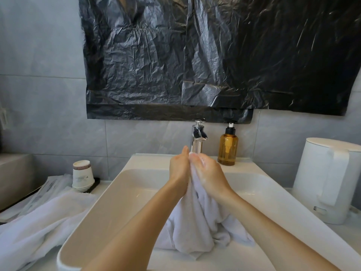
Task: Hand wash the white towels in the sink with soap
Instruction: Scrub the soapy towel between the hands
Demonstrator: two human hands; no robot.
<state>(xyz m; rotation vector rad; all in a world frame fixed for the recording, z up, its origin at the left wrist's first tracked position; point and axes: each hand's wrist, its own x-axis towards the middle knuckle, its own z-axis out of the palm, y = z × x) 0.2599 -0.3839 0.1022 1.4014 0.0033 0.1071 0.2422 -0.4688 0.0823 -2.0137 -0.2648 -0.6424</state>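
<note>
Covering the wall above both hands: black plastic sheeting (214,55), crinkled and glossy; what it hides cannot be told. Below the hands, white rectangular sink basin (121,192), smooth, glazed, shallow. It catches drips, which is likely why the work is held over it. Left of the left hand, second white towel (39,222) draped over the basin's edge onto the counter, soft terry, probably waiting its turn. Right of the right hand, white kettle (328,178), matte plastic.

White towel (195,222) hangs from the hands, lower folds pooled in the basin, heavy, looks wet. Left hand (178,167) and right hand (209,173) meet knuckle to knuckle, each gripping the bunched top, apparently to rub cloth on cloth; suds on the right fingers.

Just beyond the right hand: amber pump soap bottle (227,147), translucent. Beyond both hands: chrome faucet (198,137). Far left: stacked paper cups (83,177), upside down.
</note>
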